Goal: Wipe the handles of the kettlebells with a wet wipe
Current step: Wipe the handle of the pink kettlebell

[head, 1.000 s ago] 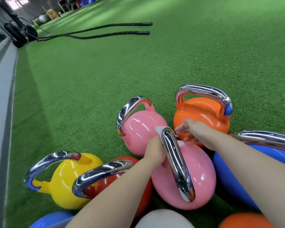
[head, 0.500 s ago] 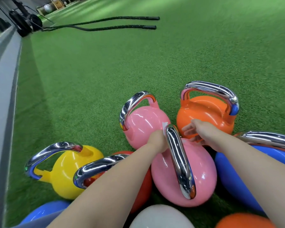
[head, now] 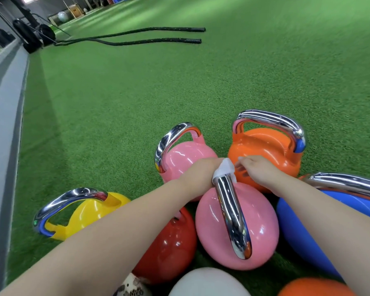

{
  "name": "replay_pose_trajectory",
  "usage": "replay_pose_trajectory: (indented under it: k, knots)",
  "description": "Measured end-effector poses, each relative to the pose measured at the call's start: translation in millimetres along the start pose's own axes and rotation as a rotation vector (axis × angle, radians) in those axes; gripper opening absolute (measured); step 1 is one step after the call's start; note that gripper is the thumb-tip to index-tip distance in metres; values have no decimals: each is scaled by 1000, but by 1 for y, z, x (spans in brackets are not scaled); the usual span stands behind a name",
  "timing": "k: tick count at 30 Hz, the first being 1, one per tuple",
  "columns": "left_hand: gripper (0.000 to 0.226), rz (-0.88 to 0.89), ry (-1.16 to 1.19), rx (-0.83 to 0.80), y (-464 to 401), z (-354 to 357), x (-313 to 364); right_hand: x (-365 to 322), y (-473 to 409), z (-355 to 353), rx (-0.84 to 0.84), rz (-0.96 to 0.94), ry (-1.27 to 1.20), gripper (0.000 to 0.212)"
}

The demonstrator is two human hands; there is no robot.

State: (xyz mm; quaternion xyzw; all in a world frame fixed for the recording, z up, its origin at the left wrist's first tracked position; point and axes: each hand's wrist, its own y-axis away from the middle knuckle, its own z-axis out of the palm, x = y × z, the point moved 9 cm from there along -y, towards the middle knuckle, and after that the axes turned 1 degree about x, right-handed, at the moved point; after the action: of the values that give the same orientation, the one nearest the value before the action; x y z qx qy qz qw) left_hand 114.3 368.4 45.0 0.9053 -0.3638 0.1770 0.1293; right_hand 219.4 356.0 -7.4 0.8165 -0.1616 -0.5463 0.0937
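left hand (head: 202, 173): fingers curled round the far end of the chrome handle (head: 231, 214), pressing the wet wipe (head: 224, 170) onto it
wet wipe: white, bunched, wrapped over the handle's far bend, just right of the left fingers
right hand (head: 254, 168): fingers loosely bent, tips touching the wipe's right edge; whether they pinch it, cannot tell
near pink kettlebell (head: 235, 229): under both hands, handle running from the fingers toward the camera
far pink kettlebell (head: 179, 154): just beyond the left fingers
orange kettlebell (head: 265, 150): just beyond the right fingers
yellow kettlebell (head: 83, 212), red kettlebell (head: 171, 244): left of the left forearm
blue kettlebell (head: 297, 227): under the right forearm
turf (head: 158, 92): green, under everything
battle ropes (head: 137, 36): far ahead
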Motion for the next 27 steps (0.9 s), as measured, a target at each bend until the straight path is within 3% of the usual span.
replay_pose_trajectory:
  k: [5, 8, 10, 14, 17, 21, 27]
  knots:
    - [31, 190, -152, -30, 12, 2, 20, -30, 3, -4, 46, -107, -221, 22]
    - [52, 253, -297, 73, 24, -7, 30, -41, 9, 3, -78, -115, -266, 20]
    - [56, 174, -282, 132, 31, -13, 31, -45, 13, 9, -154, -97, -215, 15]
    - [45, -48, 102, 130, 45, -23, 23, -49, 15, 12, -172, -110, -95, 20]
    - [48, -178, 356, 255, 57, -28, 15, -59, 18, 11, -178, -204, 85, 23]
    - [30, -176, 291, 349, 62, -31, 22, -65, 21, 18, -224, -238, 334, 28]
    - [23, -183, 161, 162, 27, -21, 12, -48, 16, 30, -248, -183, 355, 28]
